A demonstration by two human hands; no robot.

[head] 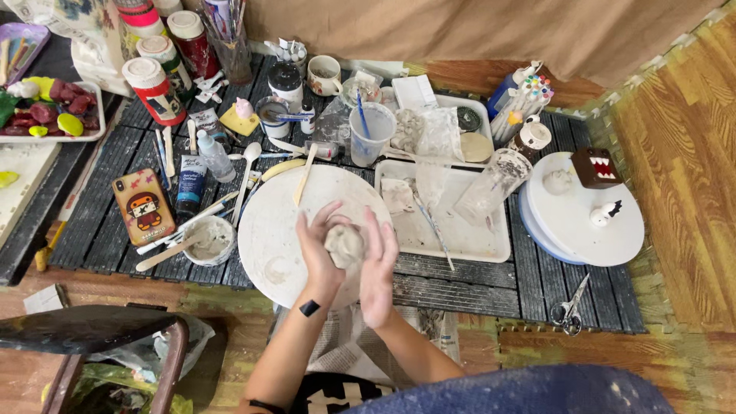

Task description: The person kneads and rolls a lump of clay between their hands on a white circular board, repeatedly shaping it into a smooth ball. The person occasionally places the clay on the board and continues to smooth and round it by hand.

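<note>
A pale grey lump of clay (344,244) is pressed between both my hands above a round white work board (268,238). My left hand (320,249) cups the lump from the left with fingers curled over its top. My right hand (378,264) presses flat against its right side. A wooden modelling stick (304,175) lies on the far edge of the board.
A small bowl of slip with a tool (208,240) and a phone (143,207) lie left of the board. A white tray (475,245) sits to the right, then a white turntable with small figures (590,222). Scissors (569,309) lie near right. Paint jars, cups and brushes crowd the back.
</note>
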